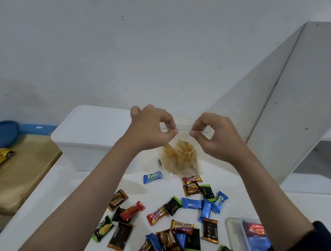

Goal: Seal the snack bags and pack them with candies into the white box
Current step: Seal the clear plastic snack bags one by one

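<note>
I see a white table (58, 196) against a grey wall (107, 50), wrapped candies (172, 222) scattered across it, the white box (91, 139) behind. My left hand (150, 128) and right hand (217, 138) each pinch the clear snack bag (179, 158) at its top edge; it hangs below both grips, seemingly above the table.

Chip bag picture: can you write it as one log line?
step: sealing | left hand: pinches bag top | right hand: pinches bag top | chip bag: held up | candies: on table
</note>
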A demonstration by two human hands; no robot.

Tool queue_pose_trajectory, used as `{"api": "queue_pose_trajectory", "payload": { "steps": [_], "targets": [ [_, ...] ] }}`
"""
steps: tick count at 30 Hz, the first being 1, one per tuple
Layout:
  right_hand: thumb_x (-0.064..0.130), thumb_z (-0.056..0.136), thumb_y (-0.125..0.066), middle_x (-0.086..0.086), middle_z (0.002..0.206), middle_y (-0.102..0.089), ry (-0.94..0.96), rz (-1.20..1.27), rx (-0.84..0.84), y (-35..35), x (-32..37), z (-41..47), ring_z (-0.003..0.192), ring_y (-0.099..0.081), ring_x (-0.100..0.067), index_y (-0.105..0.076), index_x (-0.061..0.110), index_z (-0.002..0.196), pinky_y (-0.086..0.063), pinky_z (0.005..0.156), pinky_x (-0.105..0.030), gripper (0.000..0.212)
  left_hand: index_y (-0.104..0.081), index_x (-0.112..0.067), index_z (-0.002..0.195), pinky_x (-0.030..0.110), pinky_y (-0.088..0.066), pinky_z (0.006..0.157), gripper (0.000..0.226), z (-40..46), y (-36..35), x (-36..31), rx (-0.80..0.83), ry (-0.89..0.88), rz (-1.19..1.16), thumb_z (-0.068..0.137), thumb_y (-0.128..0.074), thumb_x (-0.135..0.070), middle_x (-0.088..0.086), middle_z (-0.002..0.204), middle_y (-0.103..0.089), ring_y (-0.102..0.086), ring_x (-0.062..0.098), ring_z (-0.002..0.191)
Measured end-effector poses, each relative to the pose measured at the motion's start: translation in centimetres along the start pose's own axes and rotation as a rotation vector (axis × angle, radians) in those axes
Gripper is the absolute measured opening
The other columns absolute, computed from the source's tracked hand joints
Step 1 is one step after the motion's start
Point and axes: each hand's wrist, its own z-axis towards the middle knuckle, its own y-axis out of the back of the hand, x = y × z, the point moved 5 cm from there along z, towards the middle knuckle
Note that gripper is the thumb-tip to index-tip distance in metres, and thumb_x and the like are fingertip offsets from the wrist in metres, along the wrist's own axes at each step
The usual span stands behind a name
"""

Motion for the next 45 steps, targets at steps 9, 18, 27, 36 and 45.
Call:
{"api": "queue_pose_trajectory", "payload": {
  "steps": [9,18,27,36,45],
  "targets": [
    [0.011,0.078,-0.065,0.013,0.072,-0.061,0.039,0.026,-0.009,-0.3,0.6,0.2,0.073,-0.060,-0.008,-0.062,0.015,0.075,-0.047,0.072,-0.021,0.006,-0.064,-0.032,0.077,0.029,-0.012,0.074,0.007,-0.1,-0.5,-1.1,-0.022,-0.128,-0.032,0.083,-0.062,-0.034,-0.017,0.085,-0.065,-0.049,0.004,0.096],
    [0.005,0.079,-0.062,0.013,0.074,-0.057,0.092,0.041,-0.005,-0.9,1.0,-0.1,0.074,-0.055,0.001,-0.062,0.009,0.079,-0.040,0.073,-0.007,0.004,-0.062,-0.031,0.072,0.030,-0.016,0.075,0.008,-0.6,-0.8,-1.2,-0.101,-0.138,-0.093,0.075,-0.056,-0.036,-0.018,0.074,-0.062,-0.050,0.004,0.089],
    [0.007,0.083,-0.065,0.010,0.078,-0.060,0.054,0.038,-0.031,-1.2,0.1,-0.4,0.079,-0.057,0.003,-0.064,0.012,0.083,-0.040,0.076,-0.006,0.005,-0.062,-0.035,0.076,0.031,-0.017,0.083,0.009,-0.7,-1.0,-0.6,-0.039,-0.084,-0.145,0.083,-0.066,-0.037,-0.024,0.077,-0.061,-0.050,0.001,0.093],
    [0.011,0.082,-0.067,0.011,0.076,-0.060,0.037,-0.005,-0.061,-1.2,0.5,0.0,0.075,-0.056,0.007,-0.066,0.011,0.082,-0.040,0.074,-0.004,0.002,-0.060,-0.029,0.073,0.029,-0.013,0.070,0.005,-0.9,-0.8,-1.5,-0.151,-0.163,-0.046,0.076,-0.057,-0.030,-0.019,0.068,-0.055,-0.048,0.006,0.083],
    [0.016,0.082,-0.070,0.011,0.076,-0.064,-0.128,0.113,-0.073,-0.3,-0.5,-0.1,0.079,-0.057,0.001,-0.063,0.020,0.076,-0.036,0.072,0.000,0.009,-0.054,-0.036,0.073,0.028,-0.013,0.073,0.007,-0.8,-0.5,-1.0,-0.123,-0.143,-0.058,0.079,-0.056,-0.032,-0.023,0.070,-0.054,-0.045,0.002,0.085]
  ]
}}
